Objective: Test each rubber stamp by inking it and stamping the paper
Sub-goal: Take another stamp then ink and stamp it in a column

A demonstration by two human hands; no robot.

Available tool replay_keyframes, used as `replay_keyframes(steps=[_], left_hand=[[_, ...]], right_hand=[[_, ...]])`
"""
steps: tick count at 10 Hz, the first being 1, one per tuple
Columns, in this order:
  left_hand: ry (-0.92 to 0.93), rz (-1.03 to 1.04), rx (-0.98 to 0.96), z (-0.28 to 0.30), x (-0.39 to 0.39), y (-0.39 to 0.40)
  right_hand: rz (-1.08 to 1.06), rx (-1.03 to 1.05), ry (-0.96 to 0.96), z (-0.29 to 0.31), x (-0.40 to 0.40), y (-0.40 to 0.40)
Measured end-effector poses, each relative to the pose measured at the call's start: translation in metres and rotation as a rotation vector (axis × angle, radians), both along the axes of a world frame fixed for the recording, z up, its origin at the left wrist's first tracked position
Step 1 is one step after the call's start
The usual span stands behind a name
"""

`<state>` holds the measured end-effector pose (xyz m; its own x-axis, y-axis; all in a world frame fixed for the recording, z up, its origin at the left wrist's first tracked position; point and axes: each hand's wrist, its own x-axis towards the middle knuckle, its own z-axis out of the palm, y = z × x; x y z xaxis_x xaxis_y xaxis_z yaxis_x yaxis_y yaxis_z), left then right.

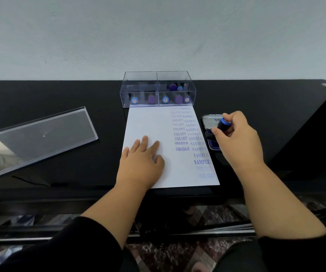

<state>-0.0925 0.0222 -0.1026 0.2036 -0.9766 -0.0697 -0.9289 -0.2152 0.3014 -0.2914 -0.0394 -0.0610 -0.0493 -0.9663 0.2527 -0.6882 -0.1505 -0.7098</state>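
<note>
A white sheet of paper (150,124) lies on the black table, its right side filled with blue prints reading SAMPLE, FAX OUT and FRAGILE. My left hand (141,163) rests flat on the sheet with straight fingers. To the right of the sheet, my right hand (236,138) grips a rubber stamp (223,124) with a black handle and blue cap. The stamp's base is down at the open blue ink pad (213,143), whose raised lid (210,121) stands behind. The stamp's face is hidden.
A clear plastic box (158,89) with several blue- and purple-capped stamps stands just behind the paper. Its clear lid (40,134) lies far left on the table (60,95). A grey wall rises behind. The table's front edge runs under my forearms.
</note>
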Motion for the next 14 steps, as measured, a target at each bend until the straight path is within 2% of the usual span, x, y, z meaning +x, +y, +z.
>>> replay_keyframes(steps=[6, 10, 14], left_hand=[[0.007, 0.006, -0.015, -0.001, 0.000, 0.000], [0.016, 0.004, -0.011, 0.001, 0.000, 0.001], [0.017, 0.006, -0.006, -0.001, 0.000, 0.001]], right_hand=[[-0.056, 0.001, 0.120, -0.008, -0.020, -0.009], [-0.074, 0.032, 0.287, -0.003, -0.013, 0.000], [-0.092, -0.003, 0.248, -0.004, -0.010, 0.006]])
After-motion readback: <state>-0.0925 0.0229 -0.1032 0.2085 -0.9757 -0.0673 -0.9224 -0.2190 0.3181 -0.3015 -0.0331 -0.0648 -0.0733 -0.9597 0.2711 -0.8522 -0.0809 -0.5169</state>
